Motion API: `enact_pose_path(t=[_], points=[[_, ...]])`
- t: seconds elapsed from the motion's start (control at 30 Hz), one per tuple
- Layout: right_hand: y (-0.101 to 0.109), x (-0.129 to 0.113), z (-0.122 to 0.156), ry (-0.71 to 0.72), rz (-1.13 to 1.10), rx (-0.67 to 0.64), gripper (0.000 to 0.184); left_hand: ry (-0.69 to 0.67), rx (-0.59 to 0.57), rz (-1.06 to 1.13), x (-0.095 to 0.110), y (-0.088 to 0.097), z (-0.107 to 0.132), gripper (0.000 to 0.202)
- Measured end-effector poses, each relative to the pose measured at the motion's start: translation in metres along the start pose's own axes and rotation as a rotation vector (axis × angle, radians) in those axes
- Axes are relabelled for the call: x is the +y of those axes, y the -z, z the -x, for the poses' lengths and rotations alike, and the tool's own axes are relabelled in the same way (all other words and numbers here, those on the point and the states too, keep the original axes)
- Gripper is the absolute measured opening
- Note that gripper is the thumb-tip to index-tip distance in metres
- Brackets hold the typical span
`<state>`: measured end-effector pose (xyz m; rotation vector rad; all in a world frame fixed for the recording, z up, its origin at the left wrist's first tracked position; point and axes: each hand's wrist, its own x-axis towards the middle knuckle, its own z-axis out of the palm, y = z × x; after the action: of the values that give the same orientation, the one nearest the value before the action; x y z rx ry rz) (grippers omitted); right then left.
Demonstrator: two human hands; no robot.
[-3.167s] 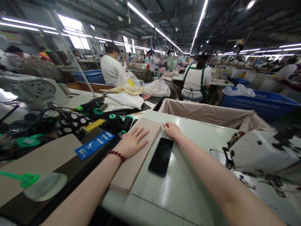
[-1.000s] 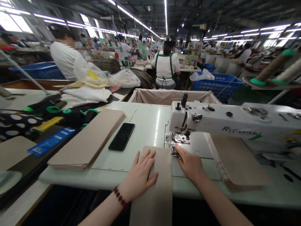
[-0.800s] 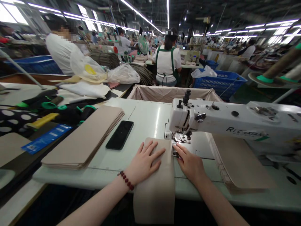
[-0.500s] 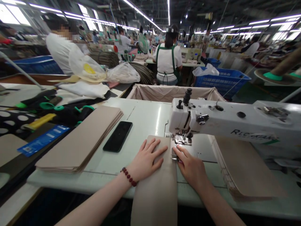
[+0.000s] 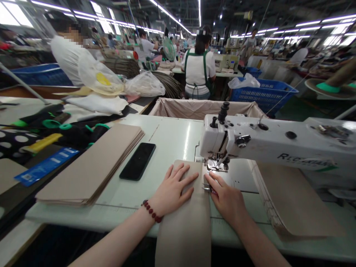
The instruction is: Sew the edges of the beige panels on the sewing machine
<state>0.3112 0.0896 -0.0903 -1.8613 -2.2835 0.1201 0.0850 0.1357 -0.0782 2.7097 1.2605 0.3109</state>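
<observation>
In front of the sewing machine [image 5: 267,144], the left hand [image 5: 172,189] lay flat, fingers spread, on the beige fabric strip [image 5: 186,230]. The right hand [image 5: 226,198] touched its right edge, pinching or not I could not tell. Its far end sat just short of the presser foot [image 5: 216,167], so seemingly the whole length was unsewn. A stack of like pieces [image 5: 91,167] lay left of the machine.

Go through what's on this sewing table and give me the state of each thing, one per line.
Left hand: flat, fingers spread on the tan strip.
Right hand: fingertips at the strip's right edge, by the presser foot.
Tan strip: flat, near end hanging off the table.
Phone: screen dark, lying flat.
Tan stack: piled, untouched.
</observation>
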Motion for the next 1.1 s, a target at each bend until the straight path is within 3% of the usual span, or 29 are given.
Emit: enact_pose_path(t=[1.1], points=[[0.0016, -0.0004, -0.0003, -0.005, 0.004, -0.011, 0.060, 0.011, 0.007, 0.112, -0.0059, 0.0025, -0.0005, 0.043]])
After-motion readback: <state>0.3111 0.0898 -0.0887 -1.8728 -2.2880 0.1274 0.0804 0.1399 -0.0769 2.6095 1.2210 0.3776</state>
